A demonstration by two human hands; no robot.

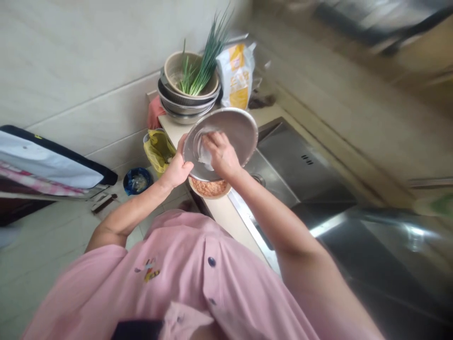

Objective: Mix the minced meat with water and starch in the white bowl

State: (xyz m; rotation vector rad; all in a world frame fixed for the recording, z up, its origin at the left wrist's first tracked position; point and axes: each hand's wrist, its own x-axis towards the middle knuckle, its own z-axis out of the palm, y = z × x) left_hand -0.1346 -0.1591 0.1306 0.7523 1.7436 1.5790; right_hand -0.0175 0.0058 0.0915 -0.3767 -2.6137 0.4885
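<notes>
A metal bowl point(240, 130) is tilted up above the counter. My left hand point(178, 165) grips its left rim, thumb toward me. Inside the bowl, my right hand point(221, 153) has its fingers curled against a pale, dough-like mass point(205, 158); its exact kind is unclear. Just below the bowl's near edge, a second bowl filled with reddish-brown minced filling point(209, 187) stands on the counter, partly hidden by the metal bowl.
Stacked bowls point(187, 109) with a colander point(170, 68) of green onions point(207, 66) stand at the back, beside a white-and-yellow bag point(236, 75). To the right is a steel sink point(293, 156). A yellow bin bag point(159, 148) and a blue-lined bin point(137, 182) are at the left.
</notes>
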